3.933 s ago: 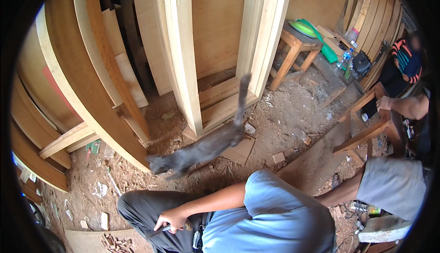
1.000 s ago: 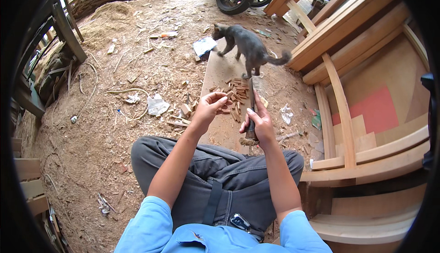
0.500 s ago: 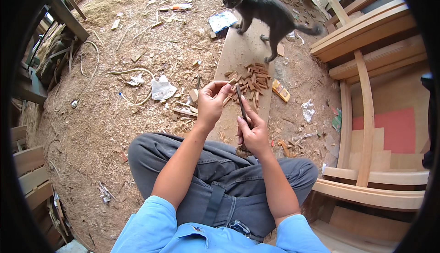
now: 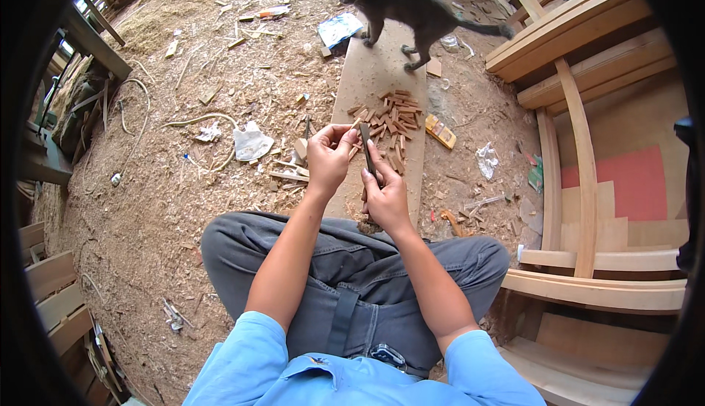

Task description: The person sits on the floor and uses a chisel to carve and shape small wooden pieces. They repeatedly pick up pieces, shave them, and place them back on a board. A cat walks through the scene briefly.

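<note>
Clasping a dark tool, right hand faces left hand pinching, apparently, a stick.

A flat, light brown board lies on a floor strewn with wood shavings and scraps. The board bears a loose heap of small wooden pieces; a dark grey cat stands on its far part. On the floor are a yellow item close by the board's right edge, a pale cord, a white rag-like piece and crumpled white plastic.
</note>
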A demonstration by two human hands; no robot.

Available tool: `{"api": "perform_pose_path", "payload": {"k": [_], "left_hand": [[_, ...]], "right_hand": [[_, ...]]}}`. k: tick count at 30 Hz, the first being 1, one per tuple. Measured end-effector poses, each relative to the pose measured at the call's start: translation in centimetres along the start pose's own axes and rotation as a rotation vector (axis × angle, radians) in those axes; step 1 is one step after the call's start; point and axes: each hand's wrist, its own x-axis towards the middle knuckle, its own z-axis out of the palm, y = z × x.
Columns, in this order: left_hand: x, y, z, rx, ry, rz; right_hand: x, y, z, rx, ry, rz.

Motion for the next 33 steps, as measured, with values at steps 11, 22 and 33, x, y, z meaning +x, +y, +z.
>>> {"api": "perform_pose_path", "payload": {"k": [11, 22, 33], "left_hand": [[-0.9, -0.3, -0.5, -0.099, 0.073, -0.15], [-0.5, -0.1, -0.7, -0.227, 0.088, -0.194], [-1.2, -0.5, -0.4, -0.1, -0.046, -0.144]], "right_hand": [[1.4, -2.8, -6.0, 0.143, 0.194, 0.153], [-0.3, -2.3, -1.4, -0.024, -0.15, 0.073], [2.0, -2.0, -2.1, 0.025, 0.13, 0.089]]}}
